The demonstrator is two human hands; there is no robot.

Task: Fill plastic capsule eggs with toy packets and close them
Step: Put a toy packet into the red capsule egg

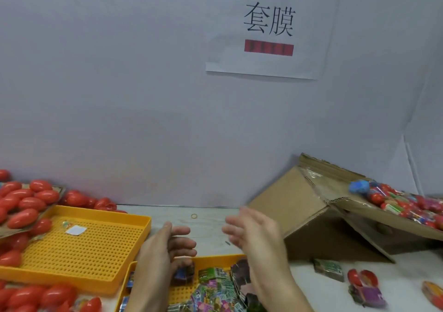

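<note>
White wall (pixel 119 84) fills most of the view, with a paper sign (pixel 268 31) stuck to it bearing two large characters and a red bar. Below runs a pale table (pixel 211 223). On its left lies a yellow perforated tray (pixel 84 247), holding only a small white slip, and heaps of red plastic eggs (pixel 26 201) crowd around it at the far left and near left corners. A second yellow tray (pixel 215 259) sits at the bottom centre, filled with colourful toy packets (pixel 213 285). On the right a tipped cardboard box (pixel 306 216) leans open, with wrapped filled eggs spilling along its flap (pixel 407 204). A loose packet (pixel 329 268) and an open red egg (pixel 362 279) lie on the table just beside the box, and a small rubber band (pixel 194 216) rests farther back.

Both hands hover above the packet tray, blurred. The left hand (pixel 165 251) has loosely curled fingers holding nothing. The right hand (pixel 256 237) is spread flat, fingers straight, also holding nothing.
</note>
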